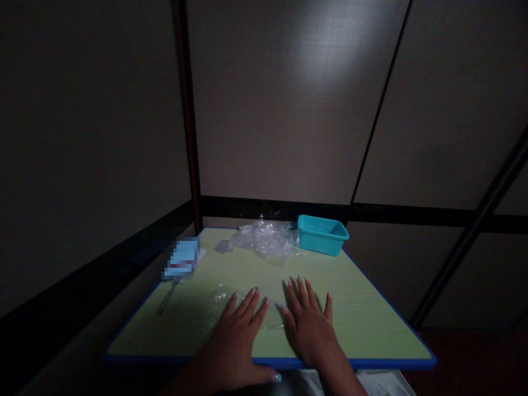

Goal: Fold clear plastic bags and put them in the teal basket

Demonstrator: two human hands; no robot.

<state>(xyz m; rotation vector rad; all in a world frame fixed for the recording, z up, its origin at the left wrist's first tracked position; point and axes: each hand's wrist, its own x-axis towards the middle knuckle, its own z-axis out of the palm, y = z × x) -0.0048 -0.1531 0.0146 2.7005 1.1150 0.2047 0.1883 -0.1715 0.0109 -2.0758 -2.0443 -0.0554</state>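
Note:
My left hand [239,338] lies over the near part of the table, fingers spread, its thumb past the blue front edge. To its right, my right hand [309,325] is palm down with the fingers apart. A thin, clear plastic bag or sheet [221,295] lies flat on the tabletop, beneath or against my left fingers and reaching toward my right thumb. Its exact outline is hard to make out. Neither hand grips anything.
On the pale green table [363,324] with a blue rim, crumpled clear plastic [268,239] lies at the back. Beside it stands a turquoise plastic basket [319,242]. A blurred light-blue packet [181,258] and a thin strip-like thing [167,297] are at the left edge. Panelled walls stand behind and left.

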